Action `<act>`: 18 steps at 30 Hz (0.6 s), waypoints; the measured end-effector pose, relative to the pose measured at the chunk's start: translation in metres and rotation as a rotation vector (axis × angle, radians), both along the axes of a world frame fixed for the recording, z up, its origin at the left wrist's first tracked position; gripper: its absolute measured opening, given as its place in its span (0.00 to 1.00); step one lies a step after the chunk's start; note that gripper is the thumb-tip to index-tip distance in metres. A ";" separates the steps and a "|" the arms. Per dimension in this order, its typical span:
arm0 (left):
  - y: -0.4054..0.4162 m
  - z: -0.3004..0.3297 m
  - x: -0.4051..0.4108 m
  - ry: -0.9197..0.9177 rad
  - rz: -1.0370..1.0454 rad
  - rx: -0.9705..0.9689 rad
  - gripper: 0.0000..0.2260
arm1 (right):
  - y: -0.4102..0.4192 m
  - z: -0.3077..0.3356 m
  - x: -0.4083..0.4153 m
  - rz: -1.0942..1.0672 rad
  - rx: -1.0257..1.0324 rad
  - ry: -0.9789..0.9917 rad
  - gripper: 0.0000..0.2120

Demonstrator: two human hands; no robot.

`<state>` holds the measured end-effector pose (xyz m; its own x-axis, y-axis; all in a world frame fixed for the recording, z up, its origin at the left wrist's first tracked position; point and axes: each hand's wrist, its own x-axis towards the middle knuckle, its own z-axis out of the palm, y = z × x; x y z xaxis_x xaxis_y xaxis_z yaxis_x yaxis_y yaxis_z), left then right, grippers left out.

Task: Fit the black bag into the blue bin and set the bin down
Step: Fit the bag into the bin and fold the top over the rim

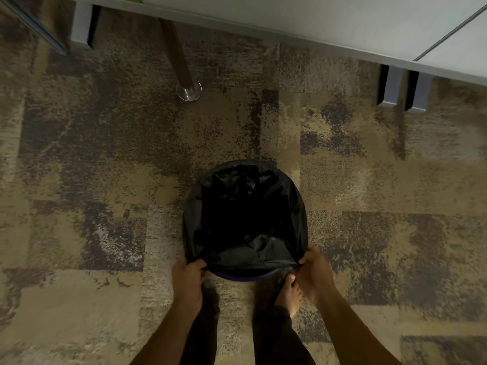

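The black bag (245, 214) lines a round bin in the middle of the carpet and is folded over most of its rim. Only a short arc of the blue bin (245, 277) shows, at the near edge under the plastic. My left hand (188, 277) pinches the bag's edge at the near left of the rim. My right hand (312, 272) pinches the bag's edge at the near right. The bag's near edge is stretched taut between the two hands, just inside the blue rim.
A patterned brown carpet (105, 180) covers the floor. A white desk (316, 19) runs along the top, with a metal leg and foot (188, 89) and grey supports (403, 86). My bare feet (290, 293) stand just behind the bin.
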<state>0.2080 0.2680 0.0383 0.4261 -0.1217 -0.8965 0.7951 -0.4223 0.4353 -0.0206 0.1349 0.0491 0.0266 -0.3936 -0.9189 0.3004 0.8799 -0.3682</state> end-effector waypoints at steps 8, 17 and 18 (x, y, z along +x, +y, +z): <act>0.015 -0.005 -0.003 0.169 -0.076 0.210 0.23 | 0.014 -0.002 -0.014 0.122 -0.047 0.110 0.20; 0.018 -0.018 -0.002 0.174 0.022 0.117 0.30 | 0.015 -0.002 -0.010 0.160 -0.055 0.261 0.13; 0.016 -0.021 -0.004 0.150 0.002 0.135 0.30 | 0.016 -0.002 -0.009 0.172 -0.048 0.301 0.12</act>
<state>0.2039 0.2839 0.0169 0.2868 0.0043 -0.9580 0.8478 -0.4667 0.2517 -0.0297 0.1513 0.0470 -0.1725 -0.4502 -0.8761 0.0209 0.8876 -0.4602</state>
